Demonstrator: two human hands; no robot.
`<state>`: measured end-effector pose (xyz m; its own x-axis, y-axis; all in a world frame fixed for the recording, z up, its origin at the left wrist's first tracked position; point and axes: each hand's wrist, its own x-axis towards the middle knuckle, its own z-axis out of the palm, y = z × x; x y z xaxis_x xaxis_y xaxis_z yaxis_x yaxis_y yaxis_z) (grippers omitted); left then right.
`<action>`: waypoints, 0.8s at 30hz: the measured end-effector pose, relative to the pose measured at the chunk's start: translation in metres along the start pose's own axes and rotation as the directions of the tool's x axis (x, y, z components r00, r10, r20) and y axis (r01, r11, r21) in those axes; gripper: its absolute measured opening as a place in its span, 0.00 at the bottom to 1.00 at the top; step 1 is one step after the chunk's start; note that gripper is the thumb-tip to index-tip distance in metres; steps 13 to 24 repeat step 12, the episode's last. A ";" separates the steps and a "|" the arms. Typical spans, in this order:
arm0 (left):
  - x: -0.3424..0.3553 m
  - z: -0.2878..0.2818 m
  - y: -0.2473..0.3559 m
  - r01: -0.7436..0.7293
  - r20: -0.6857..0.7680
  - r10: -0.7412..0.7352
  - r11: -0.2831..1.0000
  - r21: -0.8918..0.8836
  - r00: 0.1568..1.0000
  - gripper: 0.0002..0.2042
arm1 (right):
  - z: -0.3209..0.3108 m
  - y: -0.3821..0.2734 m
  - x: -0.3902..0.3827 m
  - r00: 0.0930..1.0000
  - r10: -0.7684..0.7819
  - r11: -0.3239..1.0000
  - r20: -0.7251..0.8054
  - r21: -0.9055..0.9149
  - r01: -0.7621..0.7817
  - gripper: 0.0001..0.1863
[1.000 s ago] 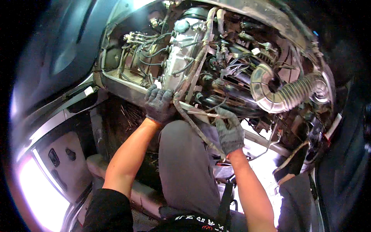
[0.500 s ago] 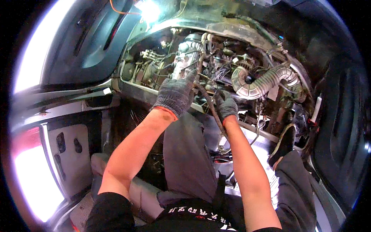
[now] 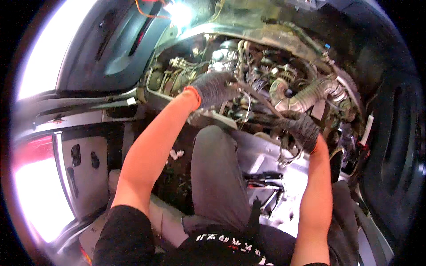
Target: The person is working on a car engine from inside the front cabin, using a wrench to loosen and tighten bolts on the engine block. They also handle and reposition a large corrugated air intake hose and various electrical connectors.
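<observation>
Both of my hands wear dark grey knit gloves with orange cuffs. My left hand [image 3: 216, 91] is closed over the engine's near side, gripping one end of a long dark hose [image 3: 259, 98]. The hose slants down to the right, and its other end goes into my right hand [image 3: 302, 130]. That hand is closed around it, in front of a ribbed air intake duct [image 3: 306, 98]. Thin white wire [image 3: 248, 106] hangs beside the hose. The fingertips of both hands are partly hidden.
An open engine bay [image 3: 177, 66] lies beyond my hands, lit by a bright work lamp [image 3: 179, 15]. Dark tools [image 3: 265, 179] rest on a silvery sheet [image 3: 290, 199] between my legs. Dark trim panels [image 3: 390, 133] stand at both sides.
My right hand has moved right and nearer to me. The hose, which hung steeply down between my hands, is now stretched slantwise from one to the other. The view has shifted slightly.
</observation>
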<state>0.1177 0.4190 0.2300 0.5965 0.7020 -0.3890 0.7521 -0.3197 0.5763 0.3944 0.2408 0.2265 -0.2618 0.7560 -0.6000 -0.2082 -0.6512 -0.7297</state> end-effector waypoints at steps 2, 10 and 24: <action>-0.009 -0.006 0.010 0.072 -0.006 -0.071 0.997 0.040 0.997 0.16 | -0.012 0.020 0.003 0.997 -0.052 0.998 0.056 -0.026 0.053 0.20; -0.039 -0.031 -0.041 0.040 -0.055 -0.008 0.791 0.610 0.998 0.13 | 0.027 0.077 0.034 0.969 -0.103 0.994 0.226 0.046 0.095 0.16; -0.038 -0.032 -0.031 -0.056 -0.088 0.145 0.767 0.639 0.986 0.15 | 0.022 0.078 0.034 0.975 -0.006 0.995 0.220 0.102 -0.016 0.17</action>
